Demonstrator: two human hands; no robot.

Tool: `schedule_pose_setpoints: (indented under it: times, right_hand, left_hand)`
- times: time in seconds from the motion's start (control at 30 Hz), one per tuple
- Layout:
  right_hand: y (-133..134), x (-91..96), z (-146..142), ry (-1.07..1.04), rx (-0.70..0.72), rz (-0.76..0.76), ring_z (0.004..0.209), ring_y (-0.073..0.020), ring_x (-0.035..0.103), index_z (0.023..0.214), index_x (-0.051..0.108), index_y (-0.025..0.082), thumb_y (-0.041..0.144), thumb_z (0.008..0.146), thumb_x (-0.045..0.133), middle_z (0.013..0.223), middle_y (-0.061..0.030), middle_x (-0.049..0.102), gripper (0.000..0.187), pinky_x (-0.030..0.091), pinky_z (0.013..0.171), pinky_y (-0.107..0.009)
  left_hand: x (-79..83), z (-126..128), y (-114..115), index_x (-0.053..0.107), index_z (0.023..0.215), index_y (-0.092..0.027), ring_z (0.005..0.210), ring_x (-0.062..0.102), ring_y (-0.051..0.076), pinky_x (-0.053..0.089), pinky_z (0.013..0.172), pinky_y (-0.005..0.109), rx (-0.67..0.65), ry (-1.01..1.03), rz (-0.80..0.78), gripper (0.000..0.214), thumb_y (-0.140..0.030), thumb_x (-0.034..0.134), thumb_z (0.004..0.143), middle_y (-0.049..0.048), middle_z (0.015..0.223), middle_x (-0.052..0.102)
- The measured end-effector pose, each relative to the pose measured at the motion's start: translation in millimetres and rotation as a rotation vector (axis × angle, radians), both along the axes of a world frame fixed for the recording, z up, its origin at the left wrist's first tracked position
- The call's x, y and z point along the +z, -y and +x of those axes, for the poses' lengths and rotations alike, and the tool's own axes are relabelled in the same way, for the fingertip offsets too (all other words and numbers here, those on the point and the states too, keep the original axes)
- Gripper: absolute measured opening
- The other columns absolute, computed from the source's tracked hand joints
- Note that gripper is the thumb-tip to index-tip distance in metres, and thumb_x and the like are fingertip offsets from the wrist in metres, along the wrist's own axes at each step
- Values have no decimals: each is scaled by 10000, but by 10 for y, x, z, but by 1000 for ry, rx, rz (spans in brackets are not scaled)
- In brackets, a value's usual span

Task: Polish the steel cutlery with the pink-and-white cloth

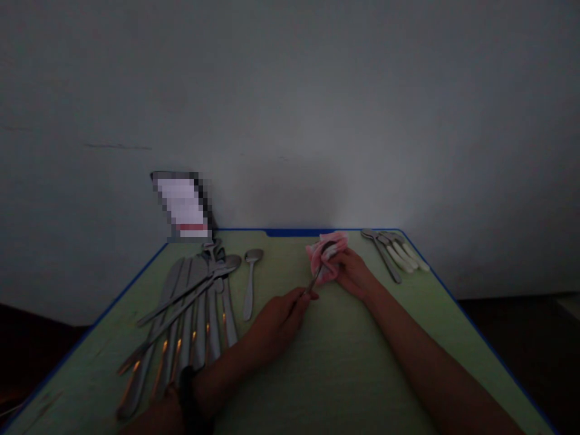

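Observation:
My left hand (294, 311) is closed around the handle of a metal spoon (312, 281), whose head points up and away from me. A pink and white cloth (330, 260) is bunched around the spoon's head, covering part of it. Gripping that cloth from the right is my right hand (352, 270), its fingers closed. Left of my hands, a short spoon (250, 284) lies alone on the table. Farther left, several table knives (188, 314) lie side by side, with long spoons (199, 287) crossed over them. My left forearm hides some of their handles.
The green table (294, 386) has a blue edge and stands against a grey wall (290, 109). A blurred-out device (181, 202) leans at the back left. At the back right lie a metal spoon (383, 257) and several white-handled pieces of cutlery (401, 255).

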State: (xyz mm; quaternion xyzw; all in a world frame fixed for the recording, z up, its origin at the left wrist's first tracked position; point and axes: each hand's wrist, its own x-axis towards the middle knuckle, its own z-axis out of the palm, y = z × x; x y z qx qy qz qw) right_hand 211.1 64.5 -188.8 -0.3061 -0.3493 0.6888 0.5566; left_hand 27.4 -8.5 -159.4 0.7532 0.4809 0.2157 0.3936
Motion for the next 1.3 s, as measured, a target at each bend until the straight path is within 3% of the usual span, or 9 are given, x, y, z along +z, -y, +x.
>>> schedule_pose_setpoints:
  times: [0.27,0.47,0.7,1.07,1.3]
  right_hand:
    - [11,20,-10,3,-16,28,713,-122,574,770,643,167,147,635,655,791,0,653,137,464,703,-250]
    - [22,33,-27,62,-1,66,676,-120,566,772,637,154,336,698,668,758,-21,648,199,463,673,-246]
    - [12,26,-39,76,-35,22,703,-127,595,792,634,164,408,719,642,765,-16,656,255,465,714,-258]
    - [1,-14,-54,53,-61,-3,667,-114,580,799,632,158,381,703,663,749,-14,659,244,460,637,-228]
    - [19,-21,-53,71,-23,45,674,-116,586,815,642,157,245,673,673,754,-10,666,170,462,666,-236]
  left_hand:
    - [4,-3,7,598,1093,-177,775,582,174,419,696,250,-10,30,29,403,-374,298,909,32,802,636]
    - [-22,-9,11,587,1078,-186,663,560,151,404,618,226,-14,14,29,410,-396,274,917,4,704,600]
    - [9,4,6,592,1051,-188,696,575,159,403,627,229,-32,-9,35,382,-366,282,915,23,805,637]
    - [3,-5,-3,589,1014,-172,643,547,148,388,586,222,-25,13,8,386,-388,287,910,5,707,594]
    - [-13,-7,-7,586,1029,-161,545,493,133,360,537,224,-44,0,-16,400,-399,289,905,-33,573,493]
